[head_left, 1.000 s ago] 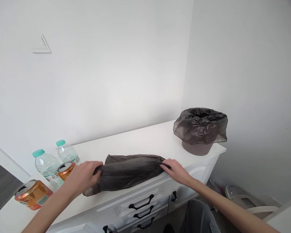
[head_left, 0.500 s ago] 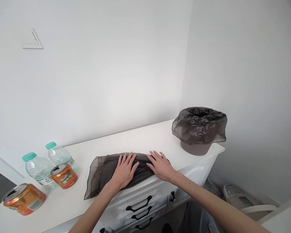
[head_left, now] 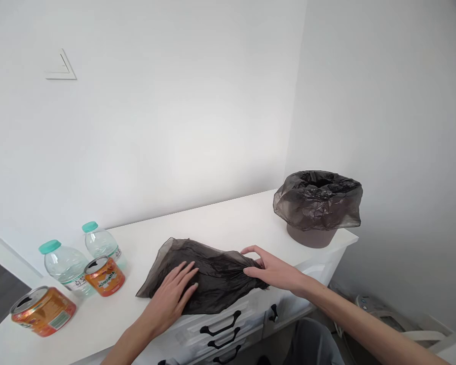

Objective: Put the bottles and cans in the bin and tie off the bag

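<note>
A dark, thin plastic garbage bag (head_left: 216,276) lies folded on the white cabinet top, its near edge hanging over the front. My left hand (head_left: 175,291) rests flat on the bag's left part, fingers extended. At the bag's right end, my right hand (head_left: 268,268) has its thumb and fingers closed around the gathered plastic. Behind and to the right stands a brown trash bin (head_left: 311,237), lined with another dark bag (head_left: 319,205) folded down over its rim.
Two orange soda cans (head_left: 105,278) and two clear bottles with teal caps (head_left: 66,263) stand at the left of the cabinet top (head_left: 152,228). Black drawer handles (head_left: 221,324) stick out in front. A pale appliance (head_left: 380,317) sits low at the right.
My right hand has gone from lying flat to gripping the bag's right end, which is now bunched. The bag has tilted and its near edge has slid forward. My left hand has shifted left.
</note>
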`<move>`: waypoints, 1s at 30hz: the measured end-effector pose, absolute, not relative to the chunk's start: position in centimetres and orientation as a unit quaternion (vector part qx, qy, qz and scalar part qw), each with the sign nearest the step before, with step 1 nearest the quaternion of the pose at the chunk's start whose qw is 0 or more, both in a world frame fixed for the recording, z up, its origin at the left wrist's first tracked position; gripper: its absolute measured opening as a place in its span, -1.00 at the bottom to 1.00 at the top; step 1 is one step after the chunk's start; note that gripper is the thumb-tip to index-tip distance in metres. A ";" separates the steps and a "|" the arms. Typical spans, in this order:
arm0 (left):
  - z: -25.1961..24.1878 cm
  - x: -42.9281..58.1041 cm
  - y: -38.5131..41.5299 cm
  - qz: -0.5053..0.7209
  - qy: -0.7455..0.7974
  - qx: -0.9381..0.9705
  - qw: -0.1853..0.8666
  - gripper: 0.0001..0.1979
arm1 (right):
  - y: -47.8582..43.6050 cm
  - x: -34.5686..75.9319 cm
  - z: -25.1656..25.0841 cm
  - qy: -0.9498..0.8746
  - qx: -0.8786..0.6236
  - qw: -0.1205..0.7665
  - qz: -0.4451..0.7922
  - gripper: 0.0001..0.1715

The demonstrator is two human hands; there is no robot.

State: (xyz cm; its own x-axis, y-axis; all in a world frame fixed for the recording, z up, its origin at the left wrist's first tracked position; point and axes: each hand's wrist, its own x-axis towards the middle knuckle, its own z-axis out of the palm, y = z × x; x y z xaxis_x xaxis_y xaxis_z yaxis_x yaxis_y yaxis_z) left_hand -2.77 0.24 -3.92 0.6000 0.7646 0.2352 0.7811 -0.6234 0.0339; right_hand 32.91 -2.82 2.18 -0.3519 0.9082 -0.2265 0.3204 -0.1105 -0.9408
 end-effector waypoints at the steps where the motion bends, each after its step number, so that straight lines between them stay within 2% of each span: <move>1: -3.8 -2.2 -0.6 -0.099 -0.403 -0.910 0.015 -0.51 | -3.5 32.2 3.8 -0.590 -0.481 0.288 0.582 -0.45; 5: -2.9 0.0 -3.2 -0.083 -0.298 -0.951 -0.030 -0.39 | -3.7 27.3 7.7 -0.538 -0.404 0.321 0.667 -0.39; 8: -2.7 0.4 -4.4 -0.080 -0.295 -0.951 -0.043 -0.54 | -1.4 23.3 7.6 -0.508 -0.388 0.322 0.699 -0.16; 11: -3.4 -1.9 -5.6 -0.084 -0.311 -0.946 -0.039 -0.66 | 0.8 21.0 5.9 -0.563 -0.339 0.305 0.689 0.12; 13: -4.4 -4.5 -6.6 -0.124 -0.335 -0.934 -0.008 -0.69 | 1.6 20.8 4.6 -0.647 -0.345 0.304 0.608 0.09; 16: -6.1 -7.8 -8.1 -0.227 -0.388 -0.891 0.067 -0.65 | 1.6 21.2 2.2 -0.796 -0.351 0.297 0.393 -0.15; 18: -6.7 -8.3 -8.6 -0.268 -0.408 -0.867 0.102 -0.59 | 1.3 21.4 0.3 -0.870 -0.318 0.247 0.286 -0.25; 20: -6.8 -7.4 -8.6 -0.256 -0.410 -0.869 0.108 -0.41 | 1.0 21.4 -1.7 -0.907 -0.298 0.168 0.247 -0.22; 22: -6.6 -5.8 -8.0 -0.214 -0.402 -0.885 0.098 -0.22 | 0.9 21.5 -3.3 -0.920 -0.292 0.107 0.236 -0.06; 23: -6.5 -5.0 -7.6 -0.198 -0.400 -0.890 0.096 -0.19 | 0.9 21.7 -4.0 -0.926 -0.288 0.094 0.226 0.05; 25: -6.7 -4.1 -6.8 -0.192 -0.400 -0.892 0.091 -0.27 | 0.9 22.5 -4.8 -0.939 -0.276 0.096 0.184 0.28; 27: -7.1 -4.1 -6.3 -0.214 -0.405 -0.887 0.066 -0.39 | 0.8 23.8 -4.9 -0.947 -0.272 0.108 0.131 0.35; 28: -7.2 -4.2 -6.2 -0.233 -0.413 -0.880 0.039 -0.45 | 0.7 24.5 -4.8 -0.949 -0.273 0.111 0.109 0.30; 30: -7.2 -4.7 -6.3 -0.267 -0.449 -0.851 -0.046 -0.55 | 0.2 25.8 -4.2 -0.951 -0.270 0.123 0.086 0.09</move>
State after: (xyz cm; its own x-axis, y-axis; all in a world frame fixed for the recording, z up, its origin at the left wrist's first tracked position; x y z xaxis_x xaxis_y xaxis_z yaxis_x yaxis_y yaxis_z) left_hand -4.65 -6.25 -7.24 0.4539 0.7894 0.4133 0.7406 -0.5921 0.3177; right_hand 25.79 0.19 -4.20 -0.8246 0.5339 0.1872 0.4918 0.8399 -0.2294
